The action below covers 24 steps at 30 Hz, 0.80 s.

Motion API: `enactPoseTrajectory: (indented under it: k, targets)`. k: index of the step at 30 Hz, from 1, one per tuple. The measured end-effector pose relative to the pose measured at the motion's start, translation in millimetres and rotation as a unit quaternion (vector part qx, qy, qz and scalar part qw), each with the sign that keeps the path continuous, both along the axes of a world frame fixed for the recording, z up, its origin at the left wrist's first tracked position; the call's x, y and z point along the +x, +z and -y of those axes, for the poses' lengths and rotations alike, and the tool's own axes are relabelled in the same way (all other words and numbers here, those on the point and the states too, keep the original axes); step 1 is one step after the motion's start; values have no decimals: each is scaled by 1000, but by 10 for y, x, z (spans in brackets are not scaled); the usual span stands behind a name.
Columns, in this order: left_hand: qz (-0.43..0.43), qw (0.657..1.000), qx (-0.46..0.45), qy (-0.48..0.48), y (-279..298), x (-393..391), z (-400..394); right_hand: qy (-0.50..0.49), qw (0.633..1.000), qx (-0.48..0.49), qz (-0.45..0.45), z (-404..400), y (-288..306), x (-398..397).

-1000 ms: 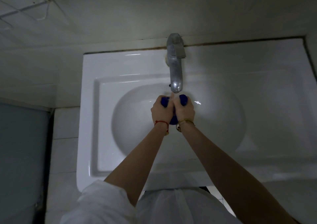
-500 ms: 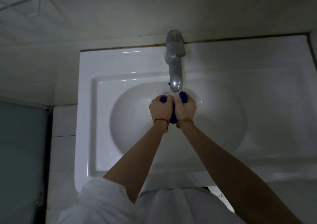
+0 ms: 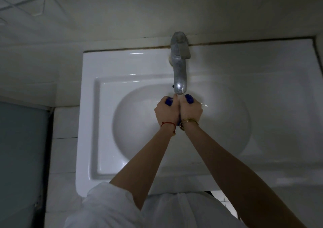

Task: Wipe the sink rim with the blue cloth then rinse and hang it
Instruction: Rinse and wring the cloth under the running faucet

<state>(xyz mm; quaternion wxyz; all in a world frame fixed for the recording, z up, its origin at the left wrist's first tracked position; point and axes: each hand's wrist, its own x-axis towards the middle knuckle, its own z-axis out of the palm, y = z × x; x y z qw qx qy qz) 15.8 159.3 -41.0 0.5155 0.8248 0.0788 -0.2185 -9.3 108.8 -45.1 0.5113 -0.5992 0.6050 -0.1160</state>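
I see both hands pressed side by side over the bowl of the sink (image 3: 90, 116), just under the spout of the faucet (image 3: 179, 67) near the back edge. My left hand (image 3: 167, 112) has its fingers curled round the blue cloth (image 3: 189, 99), and my right hand (image 3: 191, 110) grips the same cloth, so it is bunched between the two fists. Only small blue lumps show, at the top of each fist and between the wrists. A red string (image 3: 168, 125) circles the left wrist and a gold bracelet (image 3: 188, 121) the right. A few drops glint on the bowl just right of the right hand. White sleeves (image 3: 106, 205) fill the near edge.
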Motion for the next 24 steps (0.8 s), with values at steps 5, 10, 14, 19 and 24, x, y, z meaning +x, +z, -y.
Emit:
enactPoseTrajectory:
  k: [5,10,14,19,24]
  targets:
    - [-2,1000,8,-1,-17,59,12,-25,999,-25,18,-5,-17,16]
    - [-31,999,-8,-1,-18,46,-16,87,993,-63,43,49,18,-88]
    - [-76,997,-24,12,1,45,-59,221,974,-55,13,182,129,-336]
    - [-85,995,-36,22,28,17,-53,259,904,-333,71,431,615,-365]
    - [-72,996,-54,26,67,-47,-64,363,815,-434,123,473,993,-114]
